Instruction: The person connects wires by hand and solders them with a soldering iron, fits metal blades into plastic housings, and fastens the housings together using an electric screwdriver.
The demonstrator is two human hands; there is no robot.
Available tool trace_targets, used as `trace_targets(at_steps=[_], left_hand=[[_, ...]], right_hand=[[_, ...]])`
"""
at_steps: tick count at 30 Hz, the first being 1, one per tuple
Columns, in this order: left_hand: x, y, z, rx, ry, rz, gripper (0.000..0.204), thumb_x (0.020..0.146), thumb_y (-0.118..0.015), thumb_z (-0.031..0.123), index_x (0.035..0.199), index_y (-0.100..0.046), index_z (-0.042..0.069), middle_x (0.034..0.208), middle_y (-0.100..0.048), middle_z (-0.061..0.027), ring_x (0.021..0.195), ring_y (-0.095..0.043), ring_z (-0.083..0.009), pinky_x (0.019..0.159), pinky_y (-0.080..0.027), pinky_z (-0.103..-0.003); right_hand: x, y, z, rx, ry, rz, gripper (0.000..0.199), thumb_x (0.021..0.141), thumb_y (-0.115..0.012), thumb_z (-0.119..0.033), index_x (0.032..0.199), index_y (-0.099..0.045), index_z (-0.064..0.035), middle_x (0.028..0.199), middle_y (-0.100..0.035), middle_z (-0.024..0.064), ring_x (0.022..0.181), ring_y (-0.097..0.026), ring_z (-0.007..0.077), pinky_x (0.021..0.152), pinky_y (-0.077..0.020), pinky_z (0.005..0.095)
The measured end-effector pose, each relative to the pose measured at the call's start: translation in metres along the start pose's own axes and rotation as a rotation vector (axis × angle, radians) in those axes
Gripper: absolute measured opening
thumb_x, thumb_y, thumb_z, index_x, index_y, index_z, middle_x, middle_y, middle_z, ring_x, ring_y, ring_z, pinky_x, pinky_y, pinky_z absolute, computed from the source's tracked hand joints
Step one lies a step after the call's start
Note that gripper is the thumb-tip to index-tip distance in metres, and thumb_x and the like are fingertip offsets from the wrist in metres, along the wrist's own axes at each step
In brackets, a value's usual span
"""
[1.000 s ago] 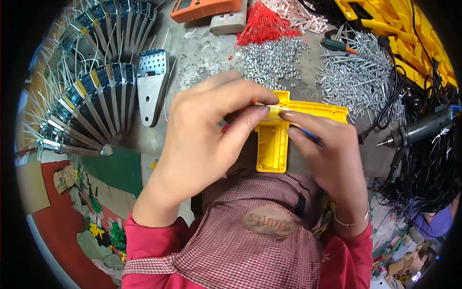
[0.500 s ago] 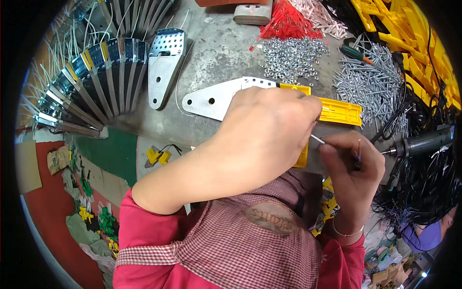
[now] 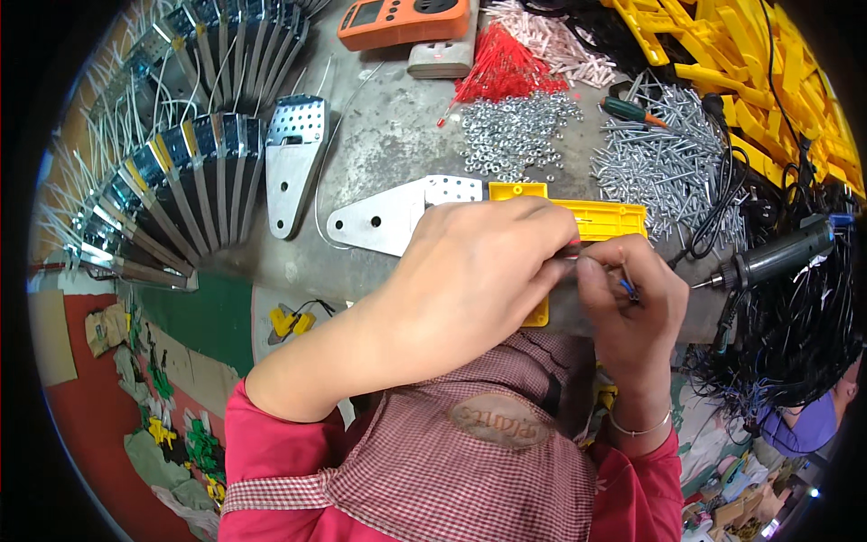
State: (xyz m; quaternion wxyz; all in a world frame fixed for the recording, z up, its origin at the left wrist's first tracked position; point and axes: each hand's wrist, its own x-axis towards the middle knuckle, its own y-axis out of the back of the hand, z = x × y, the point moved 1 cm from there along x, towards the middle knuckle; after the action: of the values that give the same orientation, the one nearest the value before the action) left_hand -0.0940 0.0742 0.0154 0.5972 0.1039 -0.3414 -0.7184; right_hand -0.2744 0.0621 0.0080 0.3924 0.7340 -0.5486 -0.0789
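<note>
My left hand [image 3: 488, 271] reaches across a flat metal bracket [image 3: 384, 219] and a yellow plastic part [image 3: 605, 217]. Its fingertips are pinched at the left end of a thin wire, mostly hidden by the fingers. My right hand [image 3: 637, 294] meets it there, thumb and forefinger closed on the same wire. A blue wire end [image 3: 629, 289] pokes out among the right fingers, with a small reddish tip above it. Where the two hands meet, the joint is too small to make out.
Nuts [image 3: 515, 135], red sleeved wires [image 3: 510, 68] and screws [image 3: 664, 154] lie in piles beyond my hands. A screwdriver [image 3: 632, 111] rests by the screws. At right is a soldering iron [image 3: 768, 257]; an orange meter [image 3: 402, 20] stands at the back. Brackets [image 3: 203, 172] fan out at left.
My fingertips have come closer together, and the white wire that showed between them is now mostly covered. The view has shifted, bringing the orange meter further into sight.
</note>
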Motion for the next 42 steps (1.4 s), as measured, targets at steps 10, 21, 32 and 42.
trace_targets(at_steps=[10,21,32,42], left_hand=[[-0.004,0.009,-0.009,-0.156,0.010,0.060,0.009,0.081,-0.068,0.003,0.090,-0.068,0.001,0.083,-0.068,-0.0104,0.070,-0.065,-0.0219,0.062,-0.049,-0.031],[-0.003,0.009,-0.015,-0.226,0.021,0.053,0.010,0.084,-0.067,0.008,0.090,-0.068,0.001,0.080,-0.067,-0.0102,0.068,-0.063,-0.0198,0.061,-0.047,-0.030],[-0.011,0.008,-0.011,-0.138,-0.008,0.083,0.010,0.081,-0.068,0.001,0.091,-0.066,0.001,0.081,-0.065,-0.0101,0.071,-0.063,-0.0225,0.064,-0.049,-0.032],[-0.009,0.007,-0.012,-0.136,-0.132,0.106,0.012,0.077,-0.069,0.001,0.089,-0.064,0.003,0.080,-0.063,-0.0087,0.070,-0.062,-0.0276,0.062,-0.050,-0.034]], right_hand=[[-0.002,-0.007,0.005,0.693,-0.206,0.100,0.009,0.088,-0.064,0.002,0.092,-0.056,0.0022,0.080,-0.061,0.0012,0.069,-0.055,0.0026,0.061,-0.0427,0.0171],[0.007,-0.020,0.009,1.003,-0.366,0.010,0.012,0.089,-0.062,0.003,0.100,-0.058,0.0041,0.082,-0.062,0.0021,0.072,-0.057,0.0036,0.063,-0.0429,0.0153],[0.010,-0.006,0.001,0.368,-0.057,-0.003,0.006,0.079,-0.072,0.002,0.084,-0.069,0.0003,0.075,-0.066,0.0019,0.066,-0.056,0.0052,0.060,-0.0431,0.0198],[0.012,0.001,0.001,0.780,-0.514,-0.228,0.008,0.087,-0.068,-0.007,0.085,-0.063,-0.0008,0.067,-0.060,-0.0008,0.057,-0.051,0.0027,0.053,-0.0373,0.0169]])
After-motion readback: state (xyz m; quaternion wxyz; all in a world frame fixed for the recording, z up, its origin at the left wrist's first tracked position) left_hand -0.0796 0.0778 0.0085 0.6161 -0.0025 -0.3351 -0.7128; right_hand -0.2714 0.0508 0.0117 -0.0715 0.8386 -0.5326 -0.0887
